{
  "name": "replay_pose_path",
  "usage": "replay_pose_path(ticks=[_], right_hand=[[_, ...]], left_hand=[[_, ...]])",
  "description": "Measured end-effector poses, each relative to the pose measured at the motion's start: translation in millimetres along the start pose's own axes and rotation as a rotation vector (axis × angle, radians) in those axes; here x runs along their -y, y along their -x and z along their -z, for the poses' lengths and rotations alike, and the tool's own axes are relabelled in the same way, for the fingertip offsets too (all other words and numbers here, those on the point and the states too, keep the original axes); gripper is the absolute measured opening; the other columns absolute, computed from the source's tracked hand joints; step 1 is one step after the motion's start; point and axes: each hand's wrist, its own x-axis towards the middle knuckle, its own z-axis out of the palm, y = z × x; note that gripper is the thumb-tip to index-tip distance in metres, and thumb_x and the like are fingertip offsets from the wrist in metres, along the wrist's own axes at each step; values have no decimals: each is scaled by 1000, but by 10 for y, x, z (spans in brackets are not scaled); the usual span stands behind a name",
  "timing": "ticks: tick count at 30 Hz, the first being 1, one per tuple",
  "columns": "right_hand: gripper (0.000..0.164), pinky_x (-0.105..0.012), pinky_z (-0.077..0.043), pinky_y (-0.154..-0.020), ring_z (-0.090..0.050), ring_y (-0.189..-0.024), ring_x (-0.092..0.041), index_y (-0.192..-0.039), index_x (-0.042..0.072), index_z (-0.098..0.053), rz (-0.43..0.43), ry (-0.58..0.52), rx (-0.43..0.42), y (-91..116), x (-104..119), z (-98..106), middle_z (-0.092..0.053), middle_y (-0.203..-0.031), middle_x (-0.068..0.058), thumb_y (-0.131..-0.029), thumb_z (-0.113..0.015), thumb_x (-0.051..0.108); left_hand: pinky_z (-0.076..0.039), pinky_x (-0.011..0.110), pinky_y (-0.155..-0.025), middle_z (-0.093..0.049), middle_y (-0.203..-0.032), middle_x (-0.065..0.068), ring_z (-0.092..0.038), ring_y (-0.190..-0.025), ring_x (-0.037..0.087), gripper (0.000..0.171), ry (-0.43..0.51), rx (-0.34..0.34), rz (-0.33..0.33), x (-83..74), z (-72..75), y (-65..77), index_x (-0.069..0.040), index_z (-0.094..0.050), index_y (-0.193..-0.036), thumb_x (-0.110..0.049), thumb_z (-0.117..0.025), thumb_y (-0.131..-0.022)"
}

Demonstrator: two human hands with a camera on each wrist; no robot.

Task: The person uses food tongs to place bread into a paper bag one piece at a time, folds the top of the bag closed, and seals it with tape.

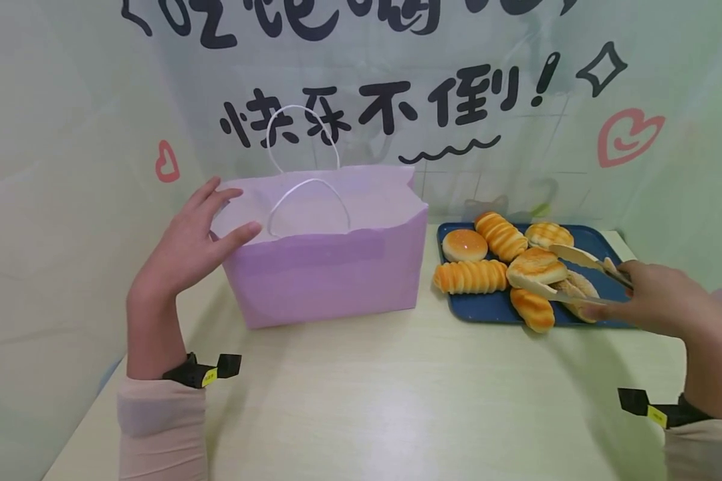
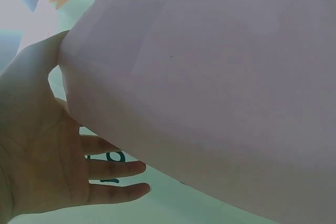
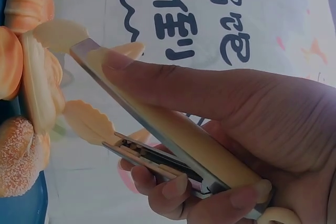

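Note:
At the left end of a lilac paper bag (image 1: 331,277), my left hand (image 1: 183,244) touches the rim, with its thumb over the front edge and its fingers spread. In the left wrist view those fingers (image 2: 115,170) reach out straight past the bag's edge. My right hand (image 1: 668,300) holds food tongs (image 3: 157,119) with metal sides and cream-coloured tips. Their spread tips stand on either side of a flat round bread (image 1: 535,265) with a browned top. Whether both tips touch it, I cannot tell. Beneath them lies a crumb-coated bread (image 1: 579,287).
A blue tray (image 1: 610,284) holds the breads, among them a glossy bun (image 1: 464,245), a ridged roll (image 1: 472,276), another ridged roll (image 1: 501,236) and a criss-cross bun (image 1: 549,234). A small oval bread (image 1: 533,310) overhangs the front rim. White string handles (image 1: 303,107) rise from the bag.

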Motion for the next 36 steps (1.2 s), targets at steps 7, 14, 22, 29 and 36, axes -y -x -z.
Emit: replay_pose_path(ticks=[7,14,22,29,36], right_hand=[[87,-39,-42,-60,-50,-74,-30,-110,-15,-45,1,0,17,29,26,23,-46,-80,-10,-85,-84,59],[109,-57,-52,-69,-58,-90,-46,-129,-24,-38,4,11,-7,42,117,1,-56,-101,-34,-81,-86,60],[103,-59,-53,-70,-57,-92,-49,-126,-26,-39,12,2,2,-62,142,-73,-53,-104,-40,-83,-87,54],[102,-58,-54,-67,-61,-86,-49,-124,-26,-36,-12,-4,4,-112,84,-81,-55,-98,-38,-87,-81,58],[99,-51,-53,-65,-60,-82,-43,-120,-23,-37,-28,-27,16,-152,12,-85,-57,-93,-30,-89,-77,62]], left_hand=[[-37,73,-111,-8,-177,11,-43,-146,50,79,0,6,0,-4,-7,-1,-10,-41,-161,-59,-60,-102],[-44,69,-105,-6,-178,9,-65,-119,50,78,11,11,-2,-32,3,9,-11,-41,-162,-58,-59,-102],[-44,69,-106,-5,-178,10,-64,-121,50,77,14,18,-1,-52,1,7,-11,-42,-161,-58,-59,-102],[-44,70,-105,-5,-177,12,-64,-121,50,77,9,19,1,-47,2,22,-11,-42,-161,-58,-59,-102],[-46,69,-105,-5,-178,10,-65,-119,50,78,8,23,15,-31,-1,36,-11,-42,-161,-59,-59,-102]])
